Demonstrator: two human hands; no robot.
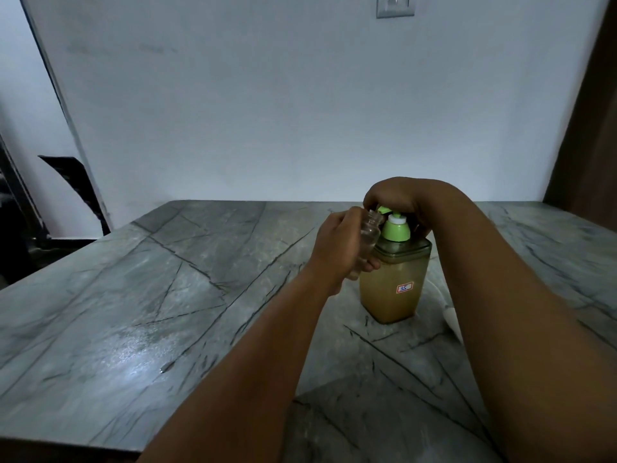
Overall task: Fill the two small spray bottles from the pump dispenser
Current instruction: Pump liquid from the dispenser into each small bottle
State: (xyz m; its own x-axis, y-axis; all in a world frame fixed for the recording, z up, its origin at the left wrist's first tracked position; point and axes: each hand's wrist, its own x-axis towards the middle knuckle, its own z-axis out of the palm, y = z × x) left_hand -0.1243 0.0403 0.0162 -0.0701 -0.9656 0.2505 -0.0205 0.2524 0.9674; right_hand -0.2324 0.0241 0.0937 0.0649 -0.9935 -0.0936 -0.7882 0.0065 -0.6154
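Observation:
A square pump dispenser (pixel 394 289) with amber liquid and a green pump top (pixel 395 228) stands on the grey marble table (pixel 133 295). My right hand (pixel 397 198) lies curled over the pump head from above. My left hand (pixel 340 245) grips a small clear spray bottle (pixel 369 235), uncapped and tilted, its open neck right at the green spout. The second small bottle is not visible.
A white wall rises directly behind the table, with a switch plate (pixel 395 5) high up. A dark chair-like shape (pixel 76 185) stands off the table's left rear corner. Something small and white (pixel 450 315) shows beside my right forearm.

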